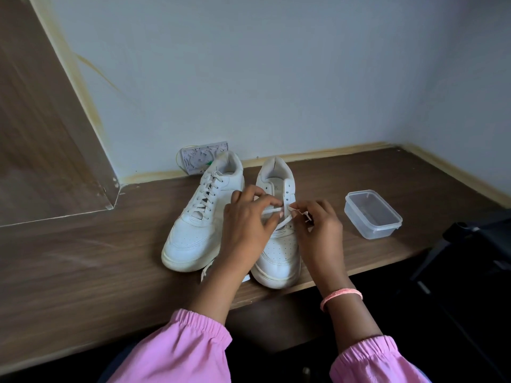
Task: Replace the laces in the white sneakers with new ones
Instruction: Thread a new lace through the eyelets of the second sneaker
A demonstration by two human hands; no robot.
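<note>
On the brown wooden desk point(83, 258), against a pale wall point(276, 64), two white sneakers stand side by side with toes toward the person and heels toward the wall. The left sneaker point(199, 217) is fully laced and lies just to the left of the left hand point(249, 219), apart from it. The right sneaker point(279, 244) sits under both hands; its upper eyelets near the tongue are bare, and a white lace point(276, 217) crosses only the lower part of the throat.

The left hand hovers over the middle of the right sneaker, fingers curled, with thumb and fingertips pinching a flat stretch of the lace. The right hand point(318, 225) sits at the sneaker's right edge, just beside the eyelet row, its fingers curled and pinching the other end of the lace, whose tip pokes out between the fingers. The two hands are close together, almost meeting above the tongue. The lace runs between them and down toward the toe box.

A further piece of white lace point(206, 269) lies on the desk near the toes, partly hidden by the left forearm. A clear plastic box point(372, 214), without a lid, stands to the right of the right hand, well apart from the sneakers. A small patterned card point(199, 158) leans on the wall behind the left sneaker. Both arms wear pink sleeves point(179, 349), and a pink band point(341, 295) circles the right wrist. A dark object point(475, 244) sits at the right edge.
</note>
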